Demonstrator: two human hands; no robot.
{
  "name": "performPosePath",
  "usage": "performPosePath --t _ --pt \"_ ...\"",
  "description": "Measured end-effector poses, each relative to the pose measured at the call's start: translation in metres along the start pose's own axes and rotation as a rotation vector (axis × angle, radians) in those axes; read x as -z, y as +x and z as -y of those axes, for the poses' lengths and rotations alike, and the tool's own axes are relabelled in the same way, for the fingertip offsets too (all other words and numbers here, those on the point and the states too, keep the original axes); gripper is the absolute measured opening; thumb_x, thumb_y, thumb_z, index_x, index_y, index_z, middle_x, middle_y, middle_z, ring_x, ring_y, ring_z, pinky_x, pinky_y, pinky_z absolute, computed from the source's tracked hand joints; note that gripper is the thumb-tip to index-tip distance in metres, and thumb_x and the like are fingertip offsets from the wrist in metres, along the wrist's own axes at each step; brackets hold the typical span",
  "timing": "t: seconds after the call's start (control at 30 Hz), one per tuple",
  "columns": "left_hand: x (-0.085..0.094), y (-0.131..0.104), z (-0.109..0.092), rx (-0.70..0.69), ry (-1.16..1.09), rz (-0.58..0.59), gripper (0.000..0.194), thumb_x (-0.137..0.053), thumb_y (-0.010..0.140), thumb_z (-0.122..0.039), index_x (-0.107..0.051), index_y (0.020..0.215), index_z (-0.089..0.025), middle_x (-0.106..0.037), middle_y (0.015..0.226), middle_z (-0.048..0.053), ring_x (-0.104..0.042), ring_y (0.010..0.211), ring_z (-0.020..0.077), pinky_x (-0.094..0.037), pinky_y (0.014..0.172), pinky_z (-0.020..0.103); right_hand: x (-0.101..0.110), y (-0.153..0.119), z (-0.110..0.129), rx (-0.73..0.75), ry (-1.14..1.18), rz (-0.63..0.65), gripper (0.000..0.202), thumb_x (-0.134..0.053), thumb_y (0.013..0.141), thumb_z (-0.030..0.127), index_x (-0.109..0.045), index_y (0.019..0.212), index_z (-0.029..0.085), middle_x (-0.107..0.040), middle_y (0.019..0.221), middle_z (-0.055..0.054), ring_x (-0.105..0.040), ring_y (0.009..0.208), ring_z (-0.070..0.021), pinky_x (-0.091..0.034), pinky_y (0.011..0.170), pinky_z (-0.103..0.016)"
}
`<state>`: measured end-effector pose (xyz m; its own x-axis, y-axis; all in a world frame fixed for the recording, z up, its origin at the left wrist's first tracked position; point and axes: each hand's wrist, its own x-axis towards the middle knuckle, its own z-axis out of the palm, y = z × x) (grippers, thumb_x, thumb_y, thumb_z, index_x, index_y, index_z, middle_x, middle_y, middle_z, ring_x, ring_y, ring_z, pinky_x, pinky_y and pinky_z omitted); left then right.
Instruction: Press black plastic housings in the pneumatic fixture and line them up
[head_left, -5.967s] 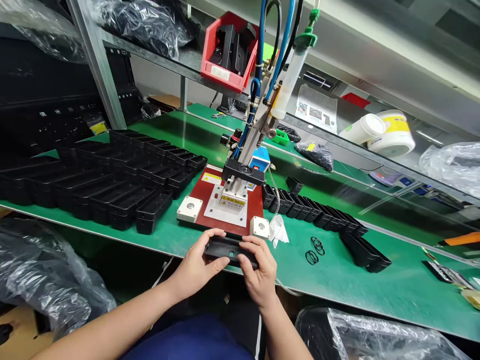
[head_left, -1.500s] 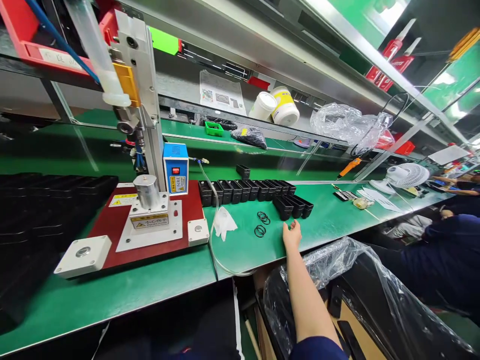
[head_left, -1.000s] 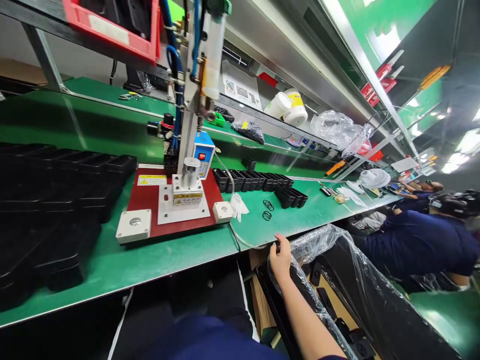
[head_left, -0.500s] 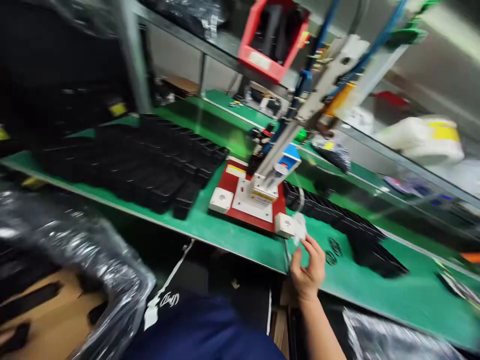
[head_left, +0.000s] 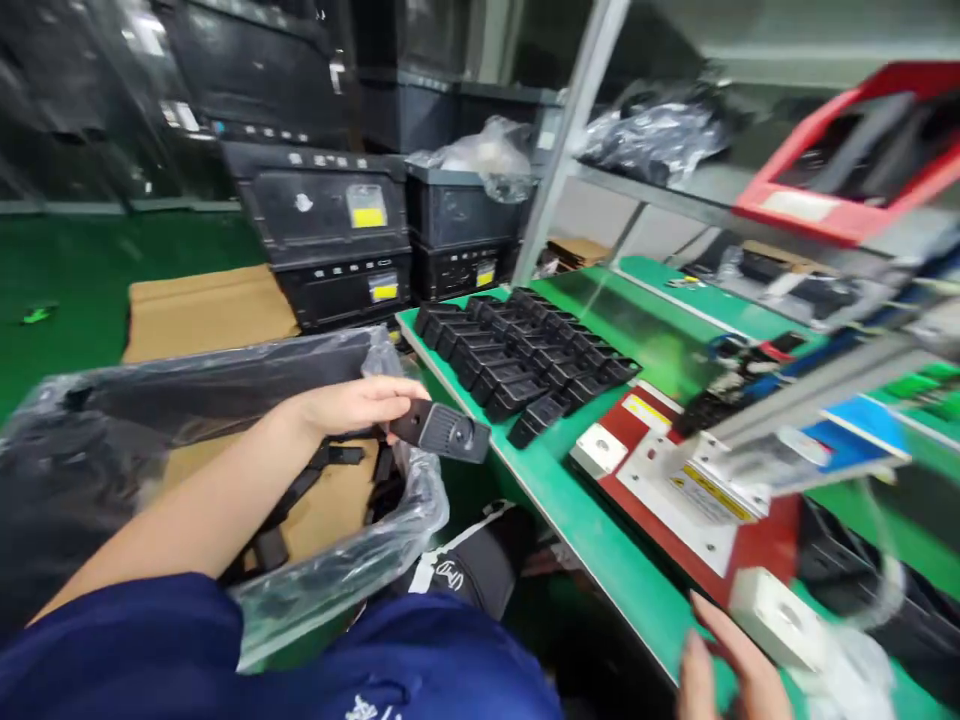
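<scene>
My left hand (head_left: 352, 407) grips one end of a long black plastic part (head_left: 441, 432) and holds it above the edge of a plastic-lined cardboard box (head_left: 225, 440) to the left of the bench. More flat black parts lie inside that box. My right hand (head_left: 731, 672) is at the lower right, fingers apart and holding nothing, next to the white corner block (head_left: 776, 615) of the red press base (head_left: 750, 530).
Rows of black plastic housings (head_left: 525, 365) stand on the green bench (head_left: 600, 520) left of the press. Dark crates (head_left: 330, 235) are stacked behind on the floor. A red bin (head_left: 840, 170) sits on the upper shelf. A metal post (head_left: 574, 140) rises beside the bench.
The view has swung left to the box. My left hand has come into sight holding a black part. My right hand has dropped toward the bench's near edge.
</scene>
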<state>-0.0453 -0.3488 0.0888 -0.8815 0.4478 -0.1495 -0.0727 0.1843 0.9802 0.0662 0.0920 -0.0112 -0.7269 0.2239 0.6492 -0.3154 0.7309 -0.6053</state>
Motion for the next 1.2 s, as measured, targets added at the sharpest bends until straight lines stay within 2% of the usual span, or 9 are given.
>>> performPosePath --t 0.07,0.23,0.33,0.43,0.5,0.63,0.77,0.9,1.2 --pt "-0.041 0.023 -0.005 -0.036 -0.156 0.103 0.057 -0.068 0.065 -0.069 -0.064 0.089 -0.018 -0.061 0.071 0.007 -0.054 0.057 0.0165 -0.046 0.054 0.03 -0.01 0.007 0.032 0.078 0.001 0.114 0.051 -0.061 0.08 0.041 -0.052 0.13 0.039 -0.063 0.119 -0.006 -0.063 0.099 -0.0305 -0.054 0.079 -0.045" --pt "-0.151 0.079 -0.004 -0.05 -0.489 0.482 0.052 -0.069 0.068 -0.064 -0.063 0.09 -0.017 -0.054 0.058 0.002 -0.047 0.046 0.0127 -0.042 0.049 0.029 -0.004 0.029 0.067 0.063 0.237 0.247 0.081 -0.07 0.078 0.048 -0.031 0.145 0.025 -0.047 0.14 -0.013 -0.053 0.121 -0.0313 -0.051 0.094 -0.046" --pt "-0.199 0.102 -0.003 -0.003 -0.576 0.572 0.046 -0.068 0.074 -0.058 -0.061 0.095 -0.018 -0.055 0.065 0.002 -0.053 0.054 0.0129 -0.046 0.052 0.027 0.016 0.032 0.063 -0.116 0.276 0.15 0.067 -0.074 0.074 0.047 -0.049 0.132 0.023 -0.061 0.122 -0.01 -0.061 0.108 -0.0268 -0.052 0.093 -0.041" --pt "-0.228 0.117 -0.011 -0.077 -0.531 0.563 0.049 -0.063 0.081 -0.056 -0.057 0.114 -0.021 -0.06 0.096 0.007 -0.061 0.079 0.0163 -0.052 0.064 0.026 0.033 0.032 0.051 -0.432 0.407 0.102 0.054 -0.072 0.075 0.049 -0.058 0.118 0.019 -0.069 0.096 -0.007 -0.066 0.07 -0.0167 -0.056 0.067 -0.03" --pt "-0.24 0.123 -0.021 -0.117 -0.423 0.549 0.058 -0.061 0.081 -0.057 -0.048 0.127 -0.023 -0.058 0.109 0.01 -0.062 0.081 0.0164 -0.052 0.062 0.024 0.039 0.033 0.043 -0.598 0.535 0.102 0.052 -0.067 0.078 0.054 -0.058 0.113 0.017 -0.067 0.081 -0.004 -0.056 0.048 -0.0095 -0.049 0.048 -0.023" --pt "-0.259 0.129 -0.037 -0.002 -0.282 0.504 0.063 -0.052 0.086 -0.059 -0.033 0.136 -0.024 -0.064 0.084 0.006 -0.052 0.046 0.0079 -0.035 0.039 0.015 0.045 0.034 0.029 -0.804 0.703 0.157 0.06 -0.055 0.08 0.068 -0.057 0.107 0.014 -0.062 0.063 -0.001 -0.044 0.034 -0.0049 -0.029 0.033 -0.015" --pt "-0.267 0.137 -0.038 0.167 -0.299 0.525 0.059 -0.038 0.088 -0.066 -0.045 0.119 -0.016 -0.066 0.072 0.008 -0.048 0.039 0.0083 -0.032 0.036 0.015 0.049 0.035 0.022 -0.948 0.771 0.213 0.076 -0.035 0.081 0.079 -0.058 0.104 0.01 -0.06 0.048 -0.004 -0.036 0.027 -0.0042 -0.021 0.03 -0.013" --pt "-0.265 0.141 -0.034 0.309 -0.339 0.589 0.066 -0.024 0.089 -0.07 -0.053 0.096 -0.011 -0.066 0.07 0.011 -0.048 0.037 0.0075 -0.033 0.036 0.015 0.052 0.036 0.021 -0.999 0.795 0.263 0.082 -0.025 0.083 0.08 -0.06 0.104 0.009 -0.059 0.043 -0.006 -0.036 0.025 -0.0051 -0.022 0.03 -0.013" --pt "-0.256 0.149 -0.022 0.453 -0.515 0.729 0.07 -0.015 0.088 -0.071 -0.055 0.096 -0.014 -0.066 0.066 0.011 -0.048 0.035 0.0093 -0.028 0.031 0.015 0.049 0.038 0.028 -0.934 0.719 0.299 0.087 -0.027 0.079 0.083 -0.063 0.096 0.006 -0.061 0.045 -0.008 -0.038 0.026 -0.0059 -0.021 0.03 -0.014"
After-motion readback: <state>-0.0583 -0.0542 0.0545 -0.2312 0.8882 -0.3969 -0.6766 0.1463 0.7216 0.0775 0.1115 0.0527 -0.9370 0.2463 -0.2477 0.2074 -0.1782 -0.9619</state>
